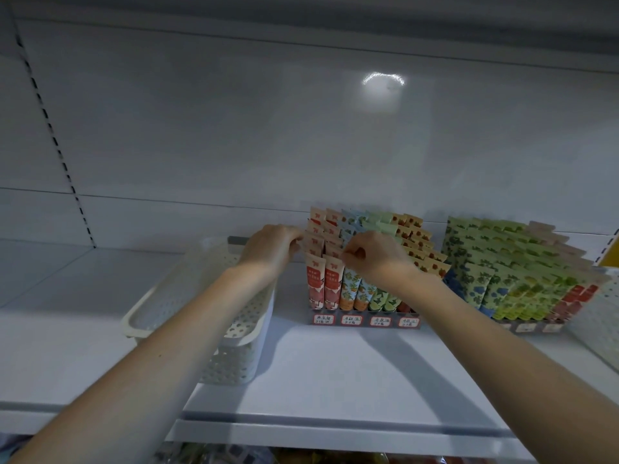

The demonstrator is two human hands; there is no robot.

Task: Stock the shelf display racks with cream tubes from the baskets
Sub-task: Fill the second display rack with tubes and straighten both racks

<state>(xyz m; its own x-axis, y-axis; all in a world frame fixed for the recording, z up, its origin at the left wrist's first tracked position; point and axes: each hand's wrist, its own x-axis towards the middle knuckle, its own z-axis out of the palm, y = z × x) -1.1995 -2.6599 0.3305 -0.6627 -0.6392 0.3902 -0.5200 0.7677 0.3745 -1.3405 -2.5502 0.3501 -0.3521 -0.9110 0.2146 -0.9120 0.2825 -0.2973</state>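
One view on record, the head camera. Both forearms reach over the white shelf (335,380) to the middle display rack (365,320), which stands at the back and carries four handwritten labels along its front edge.

The left hand (273,246) is at the rack's left side. Its fingers (296,244) are bent, with the tips against the crimped tops of the red tubes (315,229). Whether they actually grip one cannot be told.

The right hand (376,259) is curled over the rack's centre. Its thumb and forefinger (350,254) pinch the top corner of the front red tube (333,283) in the second column. That tube stands upright in the rack.

To the right of the red columns stand blue-and-orange patterned tubes (350,289), then green tubes (378,296), and beyond them orange-printed tubes (418,242).

A white perforated basket (234,360) sits just left of the rack, under the left forearm, and its contents are not visible. A second rack (526,326) to the right is packed with green and blue leaf-print tubes (502,256). Part of another perforated basket (603,323) shows at the right edge.
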